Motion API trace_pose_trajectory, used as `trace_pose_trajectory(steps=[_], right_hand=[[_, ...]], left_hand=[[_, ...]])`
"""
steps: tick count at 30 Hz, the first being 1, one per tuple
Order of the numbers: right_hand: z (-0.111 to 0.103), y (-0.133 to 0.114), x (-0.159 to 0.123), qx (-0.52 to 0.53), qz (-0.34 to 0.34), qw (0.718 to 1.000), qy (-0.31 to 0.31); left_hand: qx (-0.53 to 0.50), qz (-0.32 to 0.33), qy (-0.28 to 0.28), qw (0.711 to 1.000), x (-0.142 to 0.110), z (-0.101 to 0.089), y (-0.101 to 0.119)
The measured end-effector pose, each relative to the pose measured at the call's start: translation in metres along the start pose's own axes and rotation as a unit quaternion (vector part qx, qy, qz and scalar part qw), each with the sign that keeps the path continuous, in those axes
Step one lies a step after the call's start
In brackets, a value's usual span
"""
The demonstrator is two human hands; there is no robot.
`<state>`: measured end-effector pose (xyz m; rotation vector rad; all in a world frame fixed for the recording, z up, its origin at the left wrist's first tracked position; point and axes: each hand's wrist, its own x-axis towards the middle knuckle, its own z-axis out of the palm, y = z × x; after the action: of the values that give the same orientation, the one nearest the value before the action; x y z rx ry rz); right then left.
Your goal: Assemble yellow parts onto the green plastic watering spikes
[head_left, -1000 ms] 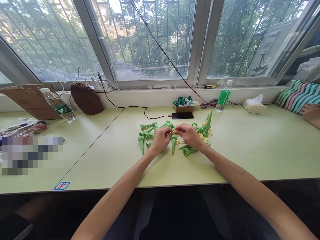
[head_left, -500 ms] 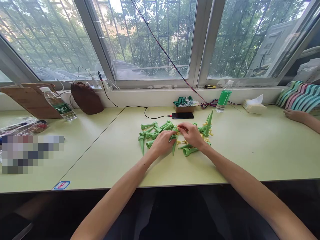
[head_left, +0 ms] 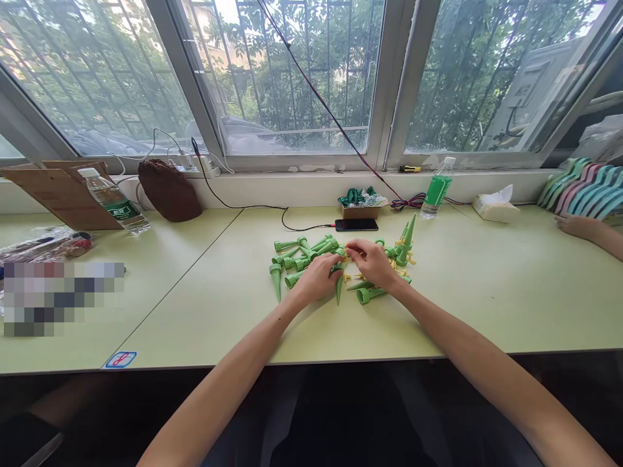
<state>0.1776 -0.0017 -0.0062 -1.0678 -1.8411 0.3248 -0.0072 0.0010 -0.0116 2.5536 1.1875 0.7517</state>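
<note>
My left hand is closed around the upper part of a green plastic watering spike, whose pointed end hangs toward me. Against the spike's top, my right hand pinches a small yellow valve, mostly hidden by the fingertips. Left of my hands lies a loose group of green spikes. To the right, another green spike stands point up among small yellow valves. One more spike lies on its side below my right wrist.
A phone on a cable lies behind the pile, near a small box. Bottles, a tissue pack and a brown pouch stand along the back. At far right, another person's hand touches hangers.
My left hand has shifted from fingertip contact with my right hand to a grip around the spike. My right fingers moved slightly to the spike's top. The other person's hand moved left.
</note>
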Motion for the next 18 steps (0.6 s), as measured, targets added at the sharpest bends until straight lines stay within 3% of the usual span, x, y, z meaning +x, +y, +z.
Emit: trace_pose_trajectory(steps=[18], right_hand=[[0.0037,0.0055,0.0004,0.002,-0.02,1.0,0.018]], left_hand=[[-0.019,-0.065,0.105,0.992,0.0023,-0.0049,0.0051]])
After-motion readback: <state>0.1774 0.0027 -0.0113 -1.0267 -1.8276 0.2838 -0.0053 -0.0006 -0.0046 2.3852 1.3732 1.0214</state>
